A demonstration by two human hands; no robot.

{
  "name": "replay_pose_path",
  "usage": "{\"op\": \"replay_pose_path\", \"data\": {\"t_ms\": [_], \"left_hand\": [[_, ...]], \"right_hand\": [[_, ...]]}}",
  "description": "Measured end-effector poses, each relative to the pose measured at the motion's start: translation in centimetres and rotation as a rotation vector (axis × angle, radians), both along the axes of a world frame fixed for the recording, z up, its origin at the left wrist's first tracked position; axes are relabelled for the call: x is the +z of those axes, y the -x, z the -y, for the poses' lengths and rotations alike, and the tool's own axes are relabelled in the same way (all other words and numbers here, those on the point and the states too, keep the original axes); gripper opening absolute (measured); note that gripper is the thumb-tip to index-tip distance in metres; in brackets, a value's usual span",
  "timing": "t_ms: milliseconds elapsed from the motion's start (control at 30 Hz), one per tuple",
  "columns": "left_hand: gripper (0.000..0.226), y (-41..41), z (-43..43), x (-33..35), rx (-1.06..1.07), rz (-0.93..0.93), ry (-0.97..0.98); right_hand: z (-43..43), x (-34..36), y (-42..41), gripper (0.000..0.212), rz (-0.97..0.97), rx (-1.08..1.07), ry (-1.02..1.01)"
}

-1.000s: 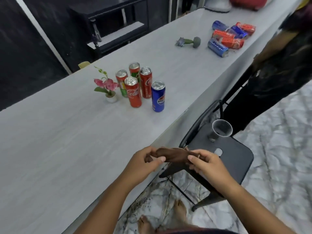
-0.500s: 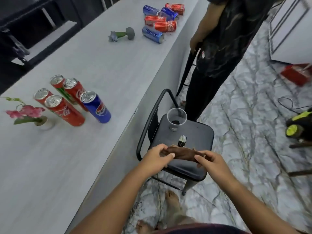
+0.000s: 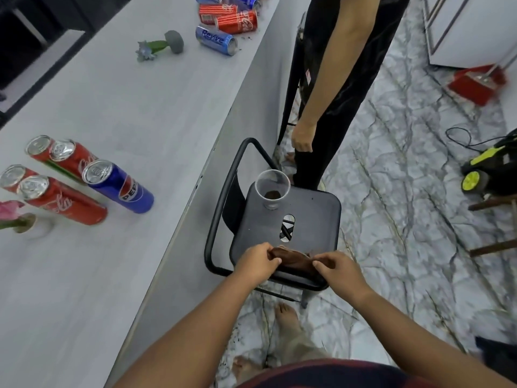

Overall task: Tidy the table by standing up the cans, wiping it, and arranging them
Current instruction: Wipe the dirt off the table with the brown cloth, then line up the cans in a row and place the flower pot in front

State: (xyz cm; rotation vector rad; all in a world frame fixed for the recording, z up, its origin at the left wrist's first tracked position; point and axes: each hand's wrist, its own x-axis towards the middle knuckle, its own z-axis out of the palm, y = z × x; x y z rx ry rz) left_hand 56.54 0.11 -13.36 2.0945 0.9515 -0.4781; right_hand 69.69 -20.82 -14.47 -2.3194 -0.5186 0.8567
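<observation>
1. Left hand (image 3: 256,261) and right hand (image 3: 335,268) each pinch one end of the brown cloth (image 3: 295,260), fingers curled round it, over the near edge of the black chair (image 3: 316,219) seat.
2. Standing cans (image 3: 120,187) cluster on the table (image 3: 140,107) at left; lying cans (image 3: 221,22) sit toppled at the far end.
3. Risk: a careless release lets the cloth slide off the seat edge to the floor.
4. Risk: a stray sweep tips the clear cup (image 3: 272,189), which holds dark residue.

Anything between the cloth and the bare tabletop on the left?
Only the chair's black back rail rises between the cloth, held by the left hand and right hand, and the table. Lifting over it should clear it. The cup stands farther off, out of the path.
</observation>
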Motion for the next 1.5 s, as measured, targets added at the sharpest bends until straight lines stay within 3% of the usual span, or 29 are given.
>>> {"op": "replay_pose_path", "data": {"t_ms": [167,533,933,1200,1500], "left_hand": [[0.062,0.5,0.5,1.9,-0.053,0.076,-0.121],[0.046,7.1,1.3,10.1,0.056,0.356,-0.354],[0.038,21.1,-1.9,12.7,0.420,0.395,-0.529],[0.040,28.7,-3.3,12.6,0.537,0.376,-0.569],[0.037,31.3,-4.7,11.1,0.627,0.458,-0.489]], "right_hand": [[0.0,0.6,0.1,0.013,0.018,-0.052,-0.079],[-4.4,8.1,3.9,0.041,0.063,0.232,-0.259],[-12.0,12.8,12.4,0.053,0.144,0.530,-0.430],[-15.0,13.7,17.0,0.051,0.130,0.617,-0.419],[-17.4,14.0,20.6,0.055,0.091,0.588,-0.427]]}}
